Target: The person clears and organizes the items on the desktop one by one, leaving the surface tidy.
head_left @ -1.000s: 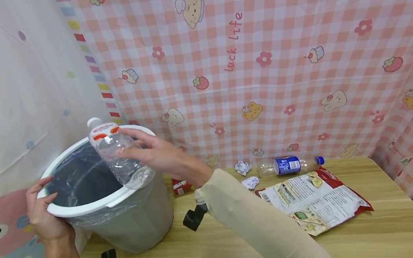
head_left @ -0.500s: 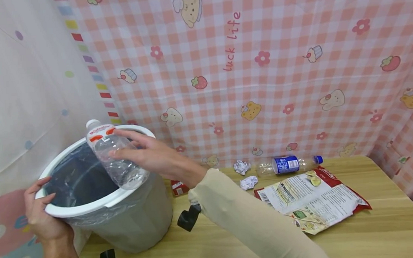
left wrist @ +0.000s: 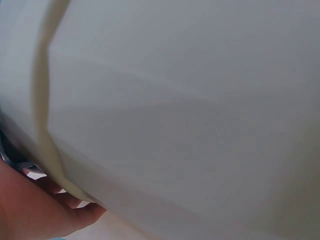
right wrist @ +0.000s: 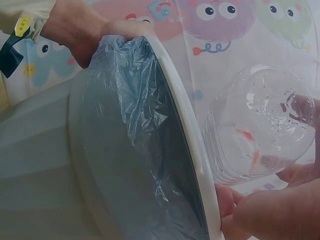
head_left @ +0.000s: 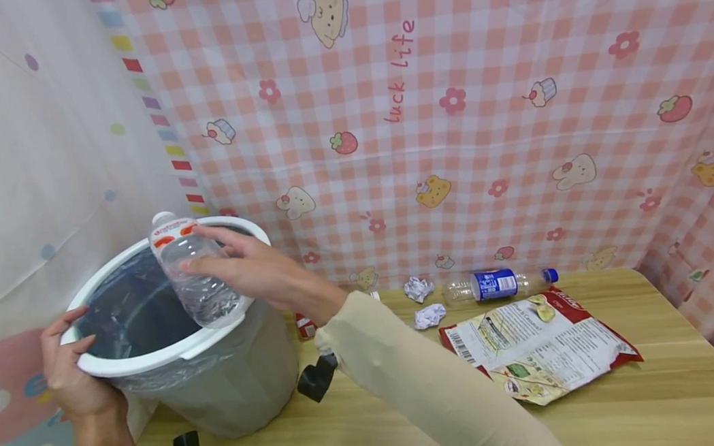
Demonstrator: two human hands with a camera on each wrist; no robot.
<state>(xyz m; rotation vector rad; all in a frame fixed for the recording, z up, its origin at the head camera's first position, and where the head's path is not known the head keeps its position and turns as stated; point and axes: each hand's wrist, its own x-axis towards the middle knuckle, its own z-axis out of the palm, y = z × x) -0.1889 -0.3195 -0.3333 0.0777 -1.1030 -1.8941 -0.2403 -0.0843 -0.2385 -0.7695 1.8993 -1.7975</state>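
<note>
A grey trash can point(head_left: 244, 387) with a white rim and clear liner bag stands tilted on the left of the table. My left hand point(head_left: 81, 376) grips its rim at the left, fingers over the edge; in the left wrist view that hand point(left wrist: 45, 210) is at the lower left beside the can's wall. My right hand point(head_left: 252, 263) holds a clear plastic bottle point(head_left: 198, 287) with a white cap and an orange-and-white label. The bottle slants above the can's opening, base toward the near right rim. In the right wrist view the bottle's base point(right wrist: 270, 110) shows beside the rim.
On the wooden table point(head_left: 393, 418) lie two crumpled paper balls point(head_left: 429, 316), a clear bottle with a blue label point(head_left: 494, 285), and a red-and-white chip bag point(head_left: 542, 348). A small red item point(head_left: 306, 326) is partly hidden behind my right forearm. Patterned cloth hangs behind.
My right hand and the bottle have shifted slightly left, further over the can's opening. The left hand keeps its hold on the rim.
</note>
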